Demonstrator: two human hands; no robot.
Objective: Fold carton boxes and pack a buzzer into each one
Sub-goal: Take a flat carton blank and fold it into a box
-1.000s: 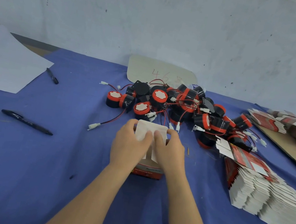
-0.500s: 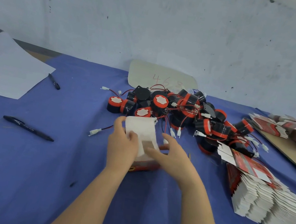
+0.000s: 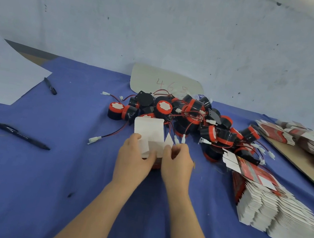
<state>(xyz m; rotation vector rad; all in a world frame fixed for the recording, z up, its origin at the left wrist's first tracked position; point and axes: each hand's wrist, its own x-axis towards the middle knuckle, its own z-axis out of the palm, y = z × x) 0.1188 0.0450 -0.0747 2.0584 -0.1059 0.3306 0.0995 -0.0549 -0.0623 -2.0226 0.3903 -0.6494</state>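
We are holding the half-folded carton box (image 3: 149,132) on the blue worktop (image 3: 40,172), just in front of the buzzer pile (image 3: 189,113). Our left grip (image 3: 133,156) is clasping its left side. Our right grip (image 3: 178,163) is seemingly pinching a side flap, though blur is softening the fingertips. Flat cartons (image 3: 280,216) are lying stacked to the right.

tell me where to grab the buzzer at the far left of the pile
Its round black side, probably from above and the left: the buzzer stands upright, red cap up, with bare cloth to its left and front and another buzzer close on its right. The left hand and right hand both hold the box now.
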